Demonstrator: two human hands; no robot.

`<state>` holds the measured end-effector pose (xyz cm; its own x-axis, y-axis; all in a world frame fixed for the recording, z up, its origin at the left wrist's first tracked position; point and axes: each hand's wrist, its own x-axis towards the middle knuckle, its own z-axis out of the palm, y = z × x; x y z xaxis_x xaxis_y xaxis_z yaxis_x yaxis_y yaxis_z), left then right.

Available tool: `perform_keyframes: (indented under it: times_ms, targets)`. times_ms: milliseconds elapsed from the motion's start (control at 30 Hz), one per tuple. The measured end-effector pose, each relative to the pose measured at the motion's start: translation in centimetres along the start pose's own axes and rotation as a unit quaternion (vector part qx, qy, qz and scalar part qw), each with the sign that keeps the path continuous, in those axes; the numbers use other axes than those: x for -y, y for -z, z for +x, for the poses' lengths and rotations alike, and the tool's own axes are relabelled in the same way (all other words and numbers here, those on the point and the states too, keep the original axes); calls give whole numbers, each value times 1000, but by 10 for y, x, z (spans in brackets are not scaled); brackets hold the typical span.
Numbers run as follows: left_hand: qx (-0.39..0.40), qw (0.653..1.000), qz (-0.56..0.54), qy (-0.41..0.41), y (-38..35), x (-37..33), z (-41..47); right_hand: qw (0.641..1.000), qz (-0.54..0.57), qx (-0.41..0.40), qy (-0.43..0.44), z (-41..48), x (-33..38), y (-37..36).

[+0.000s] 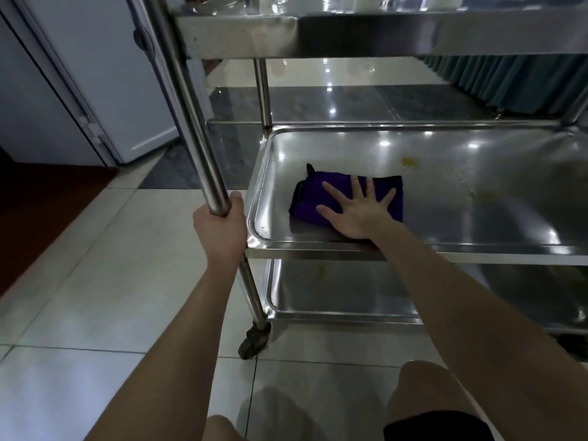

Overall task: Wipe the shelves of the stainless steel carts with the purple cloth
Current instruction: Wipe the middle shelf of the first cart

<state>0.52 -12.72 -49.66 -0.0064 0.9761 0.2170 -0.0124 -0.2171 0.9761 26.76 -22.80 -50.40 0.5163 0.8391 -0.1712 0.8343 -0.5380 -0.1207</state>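
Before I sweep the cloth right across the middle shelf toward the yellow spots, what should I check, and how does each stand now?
1. Right hand flat on cloth: ok.
2. Cloth folded and lying on the middle shelf: ok.
3. Left hand grips the post to steady the cart: ok.
4. Path from cloth to yellow spots free of objects: ok.
5. Middle shelf clean: not ok, spots present.
6. Wheel locked: cannot tell.
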Motion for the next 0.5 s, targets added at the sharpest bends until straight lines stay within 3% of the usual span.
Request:
perform_keyframes:
  times_ms: [233,500]
  targets:
    - [-20,1000,-16,-11,-2,6,1,998,4,-6,59,56,87,7]
    - [-8,1000,2,16,3,-7,-3,994,0,23,110,-21,114,-15]
